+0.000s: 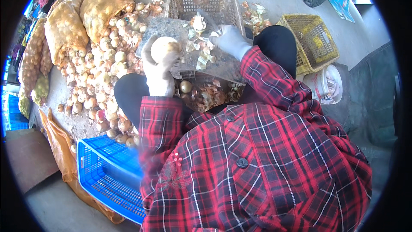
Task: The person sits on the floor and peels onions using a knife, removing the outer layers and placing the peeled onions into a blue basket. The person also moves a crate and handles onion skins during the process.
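My left hand, in a pale glove, is closed around a large onion with a whitish surface and a brownish end, held above the left part of a worn board. My right hand, in a grey glove, grips a knife whose blade is blurred and points up and left, over the board's far edge. Onion peelings and trimmed scraps lie on the board between my hands. Below the board's near edge, a single onion rests beside a heap of dry skins.
Loose onions spread over the floor at left, beside full mesh sacks. A dirty plastic crate stands beyond the board. At right are a yellow crate and a white bucket; a blue crate lies near left.
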{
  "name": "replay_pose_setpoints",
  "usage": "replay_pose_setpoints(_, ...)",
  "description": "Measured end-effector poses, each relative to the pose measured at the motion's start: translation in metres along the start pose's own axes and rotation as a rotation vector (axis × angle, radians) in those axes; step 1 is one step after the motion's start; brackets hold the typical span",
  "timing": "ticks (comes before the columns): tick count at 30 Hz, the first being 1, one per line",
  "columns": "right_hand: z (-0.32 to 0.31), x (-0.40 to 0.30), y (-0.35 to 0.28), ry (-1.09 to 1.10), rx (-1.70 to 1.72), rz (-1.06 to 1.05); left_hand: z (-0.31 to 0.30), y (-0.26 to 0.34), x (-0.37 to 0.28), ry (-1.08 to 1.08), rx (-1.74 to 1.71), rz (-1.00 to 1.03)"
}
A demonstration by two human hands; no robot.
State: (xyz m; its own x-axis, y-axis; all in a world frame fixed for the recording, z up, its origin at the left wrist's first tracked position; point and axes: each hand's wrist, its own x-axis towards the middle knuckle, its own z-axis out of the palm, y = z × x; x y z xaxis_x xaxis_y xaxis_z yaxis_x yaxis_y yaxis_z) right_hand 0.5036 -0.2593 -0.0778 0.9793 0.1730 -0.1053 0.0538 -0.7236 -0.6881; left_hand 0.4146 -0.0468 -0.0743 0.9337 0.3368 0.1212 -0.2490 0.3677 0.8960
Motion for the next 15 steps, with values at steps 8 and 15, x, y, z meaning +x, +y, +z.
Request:
replay_pose_setpoints(8, -0.003, -0.020, -0.027, -0.258, 0.165, -0.034, -0.015, -0.003, -0.013, -0.006, -0.533, -0.148)
replay_pose_setpoints(15, 0.022, -0.061, -0.040, -0.346, 0.979, 0.205, 0.004, -0.021, -0.020, -0.230, -0.266, -0.285)
